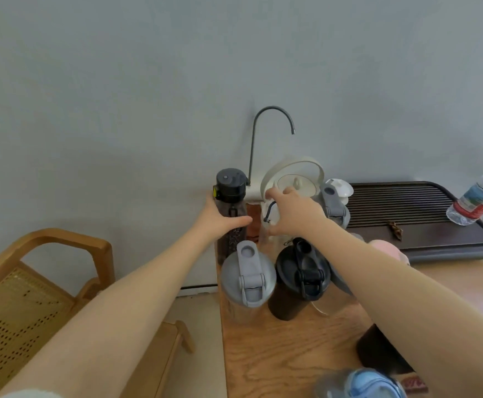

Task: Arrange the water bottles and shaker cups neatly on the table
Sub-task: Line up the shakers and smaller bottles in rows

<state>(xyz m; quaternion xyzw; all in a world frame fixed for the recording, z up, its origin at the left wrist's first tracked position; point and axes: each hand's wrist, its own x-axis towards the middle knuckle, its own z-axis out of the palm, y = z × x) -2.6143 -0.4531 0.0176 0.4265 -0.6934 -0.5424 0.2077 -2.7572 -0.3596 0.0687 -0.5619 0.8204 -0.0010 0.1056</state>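
The smoky dark bottle (231, 214) with its black cap stands upright at the table's far corner; my left hand (220, 218) wraps its middle to keep it steady. My right hand (290, 215), just beside it, closes around a clear bottle (266, 225), likely to line them up. Nearer me stand the grey-lidded shaker (247, 278) and black shaker (299, 278).

Soft even daylight, faint shadows, wide-angle edge warping, mild blur.
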